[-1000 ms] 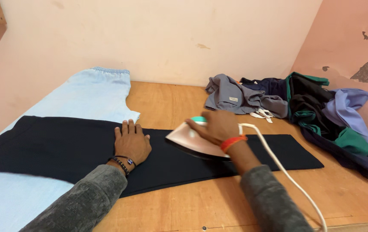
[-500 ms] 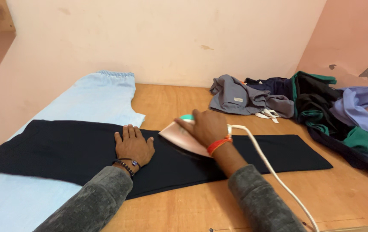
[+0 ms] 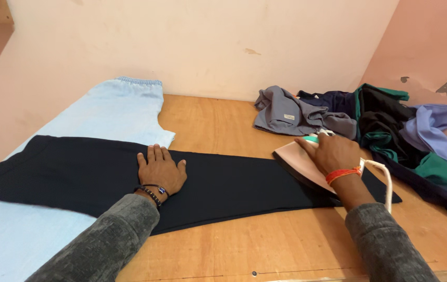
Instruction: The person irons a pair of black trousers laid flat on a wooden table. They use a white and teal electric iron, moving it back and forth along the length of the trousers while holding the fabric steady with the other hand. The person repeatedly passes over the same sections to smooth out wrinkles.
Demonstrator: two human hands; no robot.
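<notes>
A wooden counter (image 3: 223, 125) meets a cream wall (image 3: 208, 42); the pink side wall (image 3: 427, 47) shows peeling paint

Iron and dark trousers
A pink iron (image 3: 299, 162) sits flat near the hem of black trousers (image 3: 77, 172) spread across the table.

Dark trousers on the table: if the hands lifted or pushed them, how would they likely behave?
The dark trousers lie flat and thin under the left hand, so they would probably drape limply if lifted. Pushed across the smooth wooden table, they would likely bunch and wrinkle rather than slide whole. They look light for their size.
</notes>
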